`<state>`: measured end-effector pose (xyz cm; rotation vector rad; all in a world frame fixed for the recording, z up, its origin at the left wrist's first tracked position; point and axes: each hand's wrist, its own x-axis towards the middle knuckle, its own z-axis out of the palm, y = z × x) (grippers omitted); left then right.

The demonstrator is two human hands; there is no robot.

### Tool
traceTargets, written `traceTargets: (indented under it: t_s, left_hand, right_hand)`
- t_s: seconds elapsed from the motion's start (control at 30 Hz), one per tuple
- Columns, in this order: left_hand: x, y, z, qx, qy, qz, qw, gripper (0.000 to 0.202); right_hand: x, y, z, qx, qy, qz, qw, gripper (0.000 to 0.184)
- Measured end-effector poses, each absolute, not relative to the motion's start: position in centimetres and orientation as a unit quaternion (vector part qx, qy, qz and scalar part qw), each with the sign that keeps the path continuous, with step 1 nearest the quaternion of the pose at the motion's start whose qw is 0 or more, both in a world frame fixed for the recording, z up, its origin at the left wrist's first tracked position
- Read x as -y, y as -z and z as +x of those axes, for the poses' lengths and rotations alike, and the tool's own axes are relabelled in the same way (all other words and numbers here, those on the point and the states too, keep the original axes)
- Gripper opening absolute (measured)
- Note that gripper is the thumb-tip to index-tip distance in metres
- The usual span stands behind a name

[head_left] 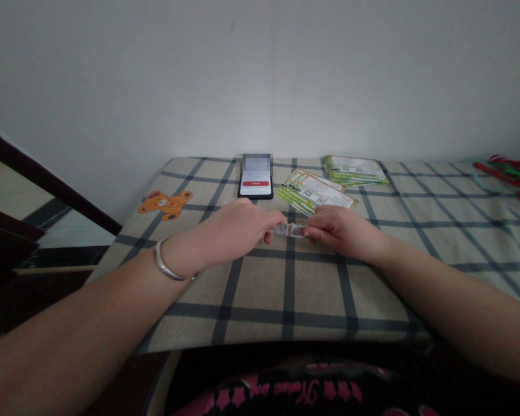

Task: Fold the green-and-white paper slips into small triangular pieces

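Note:
My left hand [238,228] and my right hand [342,231] meet in the middle of the plaid cloth. Their fingertips pinch opposite ends of a narrow strip of printed paper [288,230], held flat and low over the cloth. Just beyond my right hand lies a loose stack of green-and-white printed cards [316,193], with its near edge almost at my fingers. A second stack [353,170] lies farther back. A silver bangle [167,261] circles my left wrist.
A smartphone [255,179] with a pixelated upper screen lies at the cloth's far edge against a white wall [260,75]. A teddy-bear print [164,205] marks the cloth. Red and green cords [507,176] lie far right. A dark rail [47,179] runs along the left.

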<state>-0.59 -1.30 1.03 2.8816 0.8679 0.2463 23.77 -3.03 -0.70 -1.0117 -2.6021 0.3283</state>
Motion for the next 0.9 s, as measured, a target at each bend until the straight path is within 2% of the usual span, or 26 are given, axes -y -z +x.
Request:
traceTargets:
  t_s: [0.4, 0.7, 0.9]
  left_hand:
    - [1.8, 0.4, 0.0, -0.292, -0.14, 0.944, -0.069, 0.019]
    - [2.7, 0.5, 0.8, -0.291, -0.157, 0.938, -0.107, 0.019]
    - [3.1, 0.6, 1.2, -0.283, -0.15, 0.94, -0.115, 0.02]
  right_hand:
    - [3.7, 1.1, 23.2, 0.923, 0.06, -0.337, 0.177, 0.043]
    - [3.8, 1.4, 22.6, 0.926, 0.048, -0.316, 0.203, 0.028]
    - [4.1, 1.6, 22.2, 0.925, 0.047, -0.322, 0.196, 0.026]
